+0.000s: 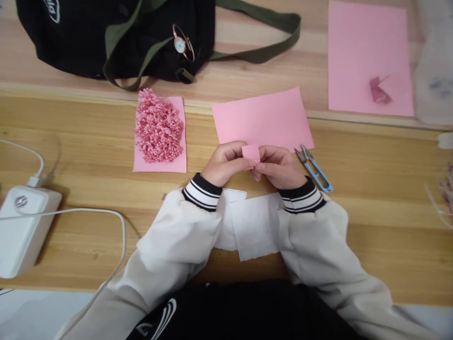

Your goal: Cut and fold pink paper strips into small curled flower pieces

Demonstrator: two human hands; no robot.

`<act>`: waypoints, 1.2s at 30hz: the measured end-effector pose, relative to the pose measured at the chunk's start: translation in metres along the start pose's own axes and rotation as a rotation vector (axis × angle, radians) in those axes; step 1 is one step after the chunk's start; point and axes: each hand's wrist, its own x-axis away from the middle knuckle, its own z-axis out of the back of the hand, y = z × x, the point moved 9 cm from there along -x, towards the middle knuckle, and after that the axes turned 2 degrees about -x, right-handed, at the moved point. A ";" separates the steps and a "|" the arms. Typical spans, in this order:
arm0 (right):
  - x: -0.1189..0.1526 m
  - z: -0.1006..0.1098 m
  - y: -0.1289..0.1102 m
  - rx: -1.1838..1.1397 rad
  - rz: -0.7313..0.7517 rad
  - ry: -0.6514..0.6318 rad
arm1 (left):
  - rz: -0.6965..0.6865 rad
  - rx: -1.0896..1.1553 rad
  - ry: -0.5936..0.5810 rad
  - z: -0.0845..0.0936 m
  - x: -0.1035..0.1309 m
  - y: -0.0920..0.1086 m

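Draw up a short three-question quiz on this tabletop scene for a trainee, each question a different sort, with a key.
1. Multiple choice: What do the left hand and right hand hold between them?
a) a ball of yarn
b) a small pink square
c) a white cup

2. True or false: The blue-handled snips lie nearer to the right hand than to the left hand.

3. Fill in the blank: The watch rests on a black ____ with green straps.

Key: 1 b; 2 true; 3 bag
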 end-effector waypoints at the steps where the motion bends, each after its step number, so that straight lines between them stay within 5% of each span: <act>1: 0.000 0.000 0.000 0.004 -0.001 0.001 | -0.004 0.002 0.000 0.000 0.000 0.000; 36: -0.001 0.000 -0.001 0.051 -0.038 0.052 | -0.021 -0.052 0.014 0.002 0.000 0.001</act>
